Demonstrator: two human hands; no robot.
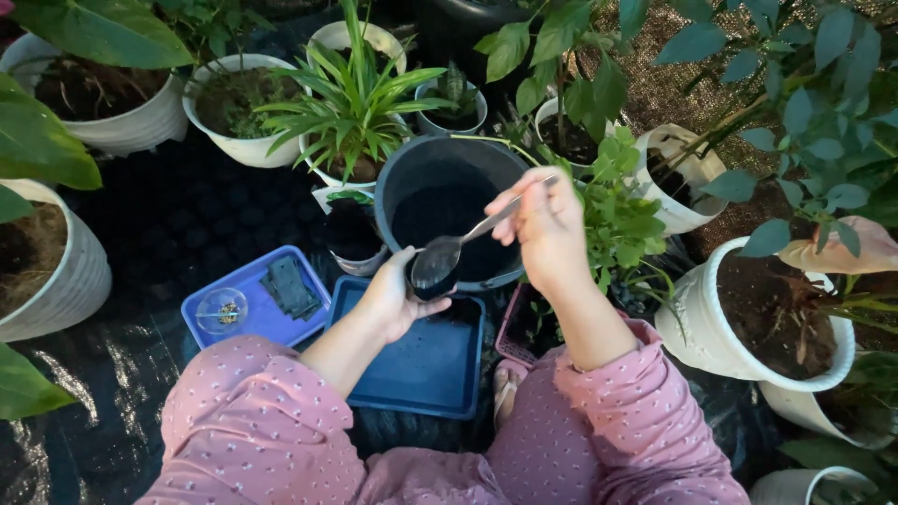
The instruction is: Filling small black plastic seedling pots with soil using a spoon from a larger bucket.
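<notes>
Black ground sheet, potted plants around; left hand [391,301] fingers wrapped round small pot [423,281] over blue tray [426,365], right hand [543,220] pinches spoon [447,251]; keep spoon level above pot.

A black plastic sheet [178,224] covered the ground and carried everything. A dark blue tray [426,360] lay on it near the middle, and a lighter blue tray [271,318] lay just beside it on the left, holding a small clear dish [222,310] and a dark flat piece [290,286]. Behind the trays stood a black bucket [412,168] of dark soil and a small black pot [351,234] close to it. White pots [243,145] with green plants ringed the back, a ribbed white pot [75,281] stood at the left edge, and a large white pot [697,327] of soil stood at the right.
</notes>
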